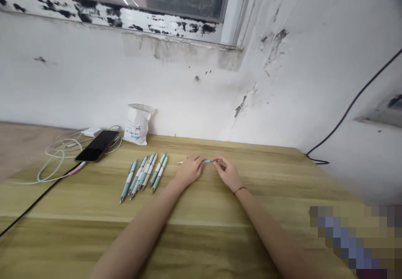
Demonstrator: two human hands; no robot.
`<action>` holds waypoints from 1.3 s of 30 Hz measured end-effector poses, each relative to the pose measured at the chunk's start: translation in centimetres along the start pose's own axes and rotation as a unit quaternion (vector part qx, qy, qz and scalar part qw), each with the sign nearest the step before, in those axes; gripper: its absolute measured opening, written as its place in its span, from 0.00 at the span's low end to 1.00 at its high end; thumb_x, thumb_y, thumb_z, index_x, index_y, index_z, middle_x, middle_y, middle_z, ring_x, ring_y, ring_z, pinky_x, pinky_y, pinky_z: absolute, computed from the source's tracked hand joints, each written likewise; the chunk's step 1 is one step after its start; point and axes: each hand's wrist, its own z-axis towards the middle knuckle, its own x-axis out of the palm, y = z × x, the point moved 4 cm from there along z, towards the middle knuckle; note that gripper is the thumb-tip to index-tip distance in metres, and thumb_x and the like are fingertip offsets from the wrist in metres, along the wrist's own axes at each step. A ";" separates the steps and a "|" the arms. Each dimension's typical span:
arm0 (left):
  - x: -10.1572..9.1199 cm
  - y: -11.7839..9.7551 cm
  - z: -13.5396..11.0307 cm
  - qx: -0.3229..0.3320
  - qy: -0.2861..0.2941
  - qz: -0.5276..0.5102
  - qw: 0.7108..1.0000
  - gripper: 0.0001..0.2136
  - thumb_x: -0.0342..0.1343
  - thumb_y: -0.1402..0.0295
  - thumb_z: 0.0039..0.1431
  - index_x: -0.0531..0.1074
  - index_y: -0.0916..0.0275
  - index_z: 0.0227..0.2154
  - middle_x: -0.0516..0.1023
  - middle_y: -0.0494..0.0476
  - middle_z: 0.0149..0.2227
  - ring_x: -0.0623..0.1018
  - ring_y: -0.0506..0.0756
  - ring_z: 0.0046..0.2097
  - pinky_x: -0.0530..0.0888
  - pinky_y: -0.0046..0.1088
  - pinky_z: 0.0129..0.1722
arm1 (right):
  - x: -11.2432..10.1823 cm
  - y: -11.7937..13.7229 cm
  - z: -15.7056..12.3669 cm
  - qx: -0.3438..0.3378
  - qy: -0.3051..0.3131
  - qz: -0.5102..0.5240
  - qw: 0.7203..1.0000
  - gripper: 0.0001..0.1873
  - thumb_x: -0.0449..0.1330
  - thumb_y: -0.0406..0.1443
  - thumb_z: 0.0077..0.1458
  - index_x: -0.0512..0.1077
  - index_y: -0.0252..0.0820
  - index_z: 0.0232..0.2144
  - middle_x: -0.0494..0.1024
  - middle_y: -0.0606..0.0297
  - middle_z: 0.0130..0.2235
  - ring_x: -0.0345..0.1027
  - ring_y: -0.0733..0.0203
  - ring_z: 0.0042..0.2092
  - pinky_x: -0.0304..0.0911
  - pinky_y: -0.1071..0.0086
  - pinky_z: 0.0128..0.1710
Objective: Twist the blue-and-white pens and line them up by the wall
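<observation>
My left hand [189, 171] and my right hand [226, 172] meet near the back of a wooden table [201, 229]. Together they grip a light blue pen [207, 161] that lies crosswise between them; its white tip pokes out to the left of my left hand. Both hands have their fingers curled around the pen. A black band circles my right wrist. To the left of my left hand lie several blue and green pens [145, 176] side by side in a row.
A black phone [97, 145] rests on white cables [59, 153] at the back left, with a white charger behind it. A small white bag [137, 124] stands against the wall. A black cable [345, 116] runs down the right wall.
</observation>
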 end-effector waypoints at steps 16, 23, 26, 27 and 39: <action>0.1 -0.5 -0.1 0.030 -0.003 0.049 0.998 0.12 0.44 0.70 0.63 0.67 0.57 0.46 0.73 0.55 0.43 0.70 0.56 0.46 0.64 0.34 0.42 | -0.4 0.5 -0.1 -0.010 0.000 -0.080 0.997 0.18 0.50 0.47 0.56 0.72 0.41 0.29 0.75 0.64 0.26 0.68 0.60 0.29 0.62 0.69 0.30; -0.1 -0.9 -0.1 0.038 -0.036 0.060 0.997 0.11 0.44 0.72 0.62 0.66 0.58 0.46 0.72 0.55 0.42 0.69 0.56 0.46 0.63 0.33 0.41 | 0.0 1.2 -0.3 -0.061 0.003 -0.100 0.993 0.17 0.50 0.45 0.57 0.67 0.40 0.42 0.74 0.59 0.40 0.68 0.59 0.38 0.63 0.67 0.37; -0.2 -0.8 -0.1 0.032 -0.041 0.065 0.997 0.11 0.44 0.72 0.62 0.66 0.58 0.45 0.72 0.55 0.42 0.69 0.55 0.46 0.62 0.33 0.42 | 0.3 1.6 -0.4 -0.071 0.031 -0.135 0.988 0.15 0.48 0.44 0.58 0.69 0.41 0.34 0.74 0.61 0.33 0.66 0.59 0.35 0.62 0.66 0.36; -0.2 -0.7 0.0 0.026 -0.039 0.065 0.997 0.11 0.44 0.71 0.63 0.66 0.57 0.45 0.72 0.55 0.42 0.69 0.55 0.46 0.62 0.33 0.42 | 0.3 1.6 -0.4 -0.068 0.039 -0.137 0.987 0.16 0.47 0.44 0.59 0.69 0.41 0.33 0.74 0.62 0.32 0.66 0.59 0.35 0.62 0.66 0.36; -0.2 -0.9 -0.1 0.032 -0.018 0.053 0.998 0.12 0.44 0.72 0.62 0.66 0.57 0.46 0.72 0.55 0.43 0.69 0.55 0.47 0.62 0.34 0.43 | -0.3 1.1 -0.1 -0.055 -0.009 -0.076 0.996 0.17 0.51 0.48 0.56 0.68 0.41 0.35 0.73 0.62 0.35 0.66 0.60 0.35 0.62 0.69 0.34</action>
